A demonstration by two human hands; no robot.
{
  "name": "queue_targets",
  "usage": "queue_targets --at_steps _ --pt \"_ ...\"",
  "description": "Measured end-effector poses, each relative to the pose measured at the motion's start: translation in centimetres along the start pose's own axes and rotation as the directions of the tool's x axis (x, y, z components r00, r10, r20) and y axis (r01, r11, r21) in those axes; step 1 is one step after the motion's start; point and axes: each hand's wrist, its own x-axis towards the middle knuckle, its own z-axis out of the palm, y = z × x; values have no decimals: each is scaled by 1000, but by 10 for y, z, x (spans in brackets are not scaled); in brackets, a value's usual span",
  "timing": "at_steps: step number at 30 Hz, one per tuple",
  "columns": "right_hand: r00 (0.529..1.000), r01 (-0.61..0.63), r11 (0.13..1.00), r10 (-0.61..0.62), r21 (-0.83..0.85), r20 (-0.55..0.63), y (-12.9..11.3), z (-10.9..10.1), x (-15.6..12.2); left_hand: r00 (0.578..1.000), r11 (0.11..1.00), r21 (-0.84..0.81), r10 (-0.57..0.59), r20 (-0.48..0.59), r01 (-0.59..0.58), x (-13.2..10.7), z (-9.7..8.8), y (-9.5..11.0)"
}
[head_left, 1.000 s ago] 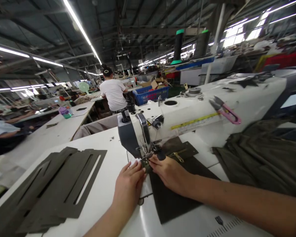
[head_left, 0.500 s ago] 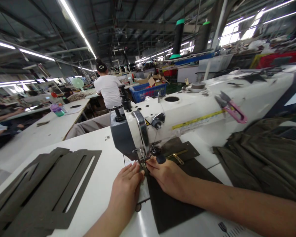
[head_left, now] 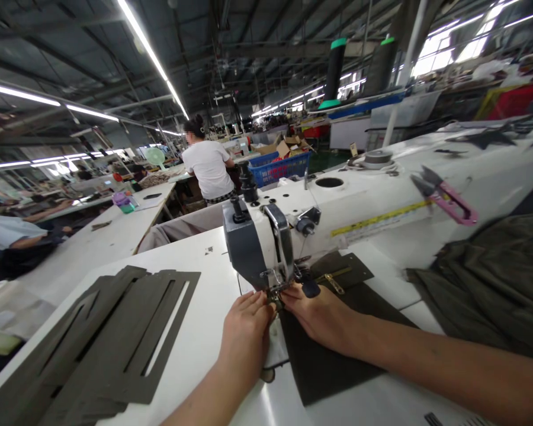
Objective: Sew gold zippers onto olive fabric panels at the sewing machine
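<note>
A white sewing machine stands on the white table. Under its needle lies a dark olive fabric piece with a brass zipper. My left hand rests flat on the table just left of the presser foot, fingers stretched toward the needle. From the other side, my right hand presses on the fabric, fingertips at the presser foot. Neither hand grips anything that I can see.
A stack of dark slotted fabric pieces lies on the table to the left. A heap of olive cloth lies at the right. Pink thread snips rest on the machine arm. A person in a white shirt works behind, near a blue basket.
Both hands stay at the presser foot, on the fabric. The view has shifted a little, so everything sits slightly further right in the picture.
</note>
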Motion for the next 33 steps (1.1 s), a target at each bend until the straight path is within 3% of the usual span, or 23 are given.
queue_targets --at_steps 12,18,26,33 --pt "1000 1 1000 -1 -3 -24 0 0 0 999 999 -38 -15 -37 13 -5 7 -5" --pt "998 -1 1000 2 25 -63 2 2 1 997 997 -23 -72 -4 72 -6 9 -7" --pt "995 25 995 -15 100 -100 0 -1 -2 999 998 -63 13 -35 -16 -4 3 -4" --pt "998 -21 996 26 84 -63 -1 2 -4 1000 999 -47 6 -23 -7 -8 5 -5"
